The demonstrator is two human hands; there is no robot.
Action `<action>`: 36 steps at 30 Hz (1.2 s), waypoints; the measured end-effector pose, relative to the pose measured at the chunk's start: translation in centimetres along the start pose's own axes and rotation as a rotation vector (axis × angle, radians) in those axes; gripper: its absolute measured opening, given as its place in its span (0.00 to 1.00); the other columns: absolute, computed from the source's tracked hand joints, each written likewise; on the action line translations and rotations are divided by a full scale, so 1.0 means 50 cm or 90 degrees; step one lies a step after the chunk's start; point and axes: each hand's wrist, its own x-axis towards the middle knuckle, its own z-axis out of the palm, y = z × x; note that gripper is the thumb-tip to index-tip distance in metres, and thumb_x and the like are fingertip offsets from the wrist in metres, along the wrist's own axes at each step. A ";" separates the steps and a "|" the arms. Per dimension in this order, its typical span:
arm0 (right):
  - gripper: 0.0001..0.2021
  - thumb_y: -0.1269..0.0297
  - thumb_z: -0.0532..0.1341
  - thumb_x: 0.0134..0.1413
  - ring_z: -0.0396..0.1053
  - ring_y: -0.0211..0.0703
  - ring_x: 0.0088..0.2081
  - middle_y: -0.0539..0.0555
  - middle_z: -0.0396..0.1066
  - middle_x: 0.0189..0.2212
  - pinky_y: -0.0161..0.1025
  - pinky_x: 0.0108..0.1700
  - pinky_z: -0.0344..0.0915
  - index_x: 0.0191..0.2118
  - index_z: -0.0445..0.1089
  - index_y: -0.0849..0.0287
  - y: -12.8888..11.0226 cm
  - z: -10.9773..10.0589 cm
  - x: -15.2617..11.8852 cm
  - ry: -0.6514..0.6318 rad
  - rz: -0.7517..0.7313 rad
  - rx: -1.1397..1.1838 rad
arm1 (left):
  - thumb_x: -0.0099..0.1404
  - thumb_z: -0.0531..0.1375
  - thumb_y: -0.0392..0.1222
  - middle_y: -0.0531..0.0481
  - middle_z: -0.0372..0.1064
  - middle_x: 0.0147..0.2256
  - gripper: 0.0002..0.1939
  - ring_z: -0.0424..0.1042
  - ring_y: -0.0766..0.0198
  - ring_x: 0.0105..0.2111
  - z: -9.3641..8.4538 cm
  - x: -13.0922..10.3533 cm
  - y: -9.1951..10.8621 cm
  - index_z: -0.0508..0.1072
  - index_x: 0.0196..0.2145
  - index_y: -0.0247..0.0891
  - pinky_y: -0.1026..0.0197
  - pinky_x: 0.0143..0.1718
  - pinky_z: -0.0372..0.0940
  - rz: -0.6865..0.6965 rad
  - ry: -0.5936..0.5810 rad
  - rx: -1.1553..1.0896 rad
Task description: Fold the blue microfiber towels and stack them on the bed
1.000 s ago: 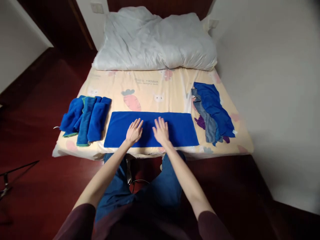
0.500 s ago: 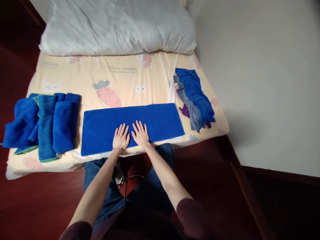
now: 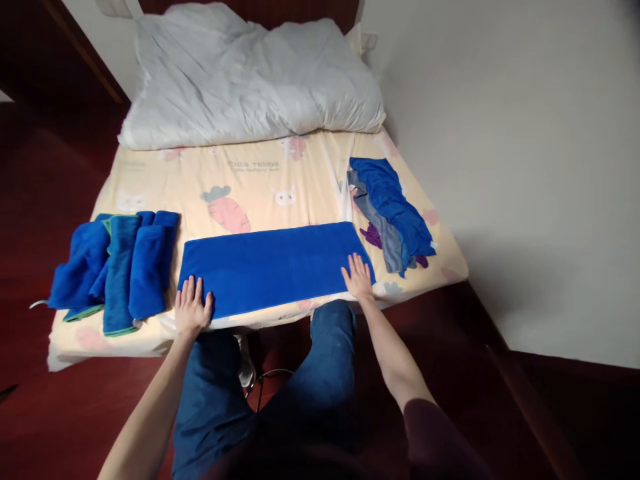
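Observation:
A blue towel (image 3: 275, 267) lies flat as a long rectangle along the near edge of the bed. My left hand (image 3: 193, 308) rests palm down on its near left corner, fingers spread. On the near right end of the same towel lies my right hand (image 3: 359, 277), also flat with fingers apart. Left of the towel are several rolled or folded blue towels (image 3: 147, 273), one of them a teal towel with green edging (image 3: 121, 273). To the right sits a loose heap of blue cloth (image 3: 393, 203), with grey cloth (image 3: 383, 230) and purple cloth (image 3: 371, 235) beneath it.
A thick white quilt (image 3: 255, 80) is bunched at the far end of the bed. The yellow sheet (image 3: 310, 180) bears carrot and rabbit prints. A pale wall (image 3: 525, 167) borders the bed's right side, and a cable (image 3: 270, 373) hangs or lies below the near edge.
My hands have slid apart from the middle of the towel, the left to its left end and the right to its right end. The view has tilted up, showing more of the quilt.

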 end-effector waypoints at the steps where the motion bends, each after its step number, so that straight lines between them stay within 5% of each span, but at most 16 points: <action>1: 0.33 0.50 0.38 0.73 0.37 0.46 0.75 0.58 0.39 0.75 0.51 0.74 0.35 0.75 0.44 0.64 0.019 0.003 -0.001 0.016 0.024 -0.013 | 0.73 0.44 0.53 0.36 0.43 0.72 0.36 0.41 0.48 0.73 0.002 0.001 -0.001 0.54 0.71 0.29 0.42 0.72 0.38 -0.004 -0.004 0.006; 8: 0.34 0.50 0.37 0.72 0.39 0.47 0.75 0.59 0.41 0.75 0.52 0.74 0.37 0.74 0.44 0.68 0.042 0.027 -0.010 0.059 0.036 -0.037 | 0.73 0.43 0.52 0.37 0.42 0.73 0.35 0.41 0.49 0.73 0.010 -0.001 -0.005 0.55 0.71 0.29 0.42 0.72 0.39 -0.015 -0.012 0.051; 12: 0.33 0.54 0.39 0.72 0.39 0.52 0.75 0.65 0.43 0.74 0.57 0.73 0.38 0.73 0.47 0.72 0.013 0.000 0.003 0.031 0.039 -0.037 | 0.73 0.43 0.50 0.30 0.44 0.71 0.35 0.40 0.45 0.73 0.004 0.009 0.017 0.57 0.69 0.22 0.39 0.71 0.41 -0.012 -0.023 0.066; 15: 0.32 0.56 0.41 0.72 0.37 0.55 0.75 0.65 0.41 0.74 0.59 0.74 0.35 0.72 0.49 0.73 -0.085 -0.035 0.041 0.048 -0.046 -0.015 | 0.74 0.44 0.49 0.33 0.41 0.72 0.34 0.36 0.46 0.74 0.015 0.058 0.095 0.57 0.69 0.24 0.40 0.72 0.39 0.073 -0.034 0.044; 18: 0.32 0.56 0.41 0.72 0.34 0.52 0.76 0.61 0.39 0.75 0.57 0.75 0.35 0.74 0.47 0.69 -0.248 -0.039 0.097 0.062 -0.176 0.052 | 0.74 0.45 0.48 0.39 0.39 0.73 0.33 0.35 0.50 0.74 0.060 0.136 0.213 0.54 0.71 0.29 0.42 0.72 0.39 0.179 -0.056 0.003; 21: 0.31 0.58 0.43 0.72 0.36 0.49 0.75 0.59 0.42 0.74 0.55 0.75 0.35 0.74 0.47 0.68 -0.394 0.007 0.145 -0.003 -0.278 0.113 | 0.74 0.45 0.45 0.41 0.42 0.73 0.30 0.39 0.51 0.73 0.130 0.195 0.308 0.57 0.71 0.33 0.41 0.72 0.41 0.209 -0.081 -0.039; 24: 0.30 0.60 0.44 0.72 0.35 0.48 0.75 0.58 0.42 0.74 0.57 0.75 0.32 0.74 0.45 0.66 -0.458 0.062 0.166 -0.040 -0.293 0.140 | 0.74 0.46 0.43 0.41 0.44 0.72 0.29 0.41 0.50 0.73 0.190 0.212 0.342 0.59 0.70 0.35 0.40 0.72 0.40 0.157 -0.063 -0.067; 27: 0.31 0.58 0.44 0.72 0.33 0.45 0.76 0.57 0.40 0.75 0.55 0.75 0.30 0.74 0.44 0.64 -0.457 0.082 0.170 -0.031 -0.294 0.142 | 0.74 0.47 0.44 0.43 0.42 0.73 0.29 0.41 0.51 0.73 0.212 0.211 0.333 0.58 0.70 0.38 0.40 0.72 0.39 0.160 -0.050 -0.094; 31: 0.30 0.54 0.46 0.73 0.35 0.44 0.76 0.54 0.40 0.75 0.52 0.76 0.31 0.74 0.47 0.61 -0.412 0.064 0.178 -0.035 -0.321 0.130 | 0.74 0.49 0.51 0.44 0.43 0.73 0.30 0.40 0.49 0.73 0.188 0.227 0.285 0.60 0.70 0.40 0.40 0.72 0.38 0.157 -0.049 -0.098; 36: 0.31 0.52 0.45 0.73 0.36 0.44 0.75 0.53 0.41 0.75 0.51 0.76 0.32 0.74 0.46 0.59 -0.261 0.040 0.226 -0.017 -0.207 0.097 | 0.73 0.48 0.56 0.39 0.43 0.73 0.34 0.39 0.44 0.73 0.119 0.269 0.150 0.58 0.70 0.36 0.36 0.71 0.36 0.015 -0.008 -0.032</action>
